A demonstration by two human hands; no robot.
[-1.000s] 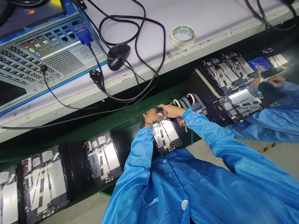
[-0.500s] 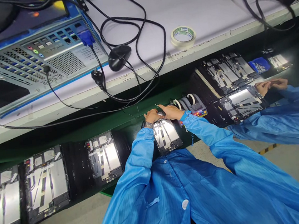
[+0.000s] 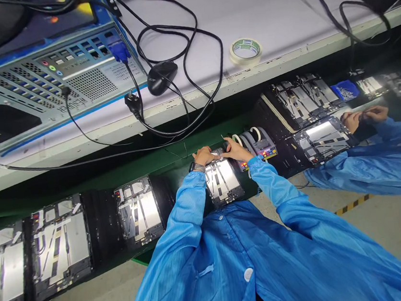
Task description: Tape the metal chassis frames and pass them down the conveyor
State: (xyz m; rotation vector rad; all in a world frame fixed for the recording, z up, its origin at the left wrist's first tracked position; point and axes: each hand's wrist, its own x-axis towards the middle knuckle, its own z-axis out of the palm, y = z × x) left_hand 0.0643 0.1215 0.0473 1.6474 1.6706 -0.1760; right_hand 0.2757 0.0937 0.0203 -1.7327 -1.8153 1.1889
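My left hand (image 3: 204,156) rests on the top edge of an open tablet chassis (image 3: 222,183) with metal plates and dark strips. Whether it pinches anything small is hidden. My right hand (image 3: 235,150) lies just to its right, fingers apart and angled down over the same edge, holding nothing I can see. Right beside that hand stands a grey tape dispenser (image 3: 256,143) with white rolls and a lit panel. Both blue sleeves reach forward from my antistatic coat (image 3: 213,265).
Further open tablets (image 3: 138,210) sit along a black conveyor belt (image 3: 102,224). A co-worker's hands (image 3: 363,117) work at another tablet (image 3: 324,137). Behind the belt, a white bench (image 3: 243,15) holds a computer case (image 3: 69,78), mouse (image 3: 162,77), cables and a tape roll (image 3: 246,51).
My right hand has shifted right, and the dark item seen between my hands earlier no longer shows. The co-worker's hands have come closer together.
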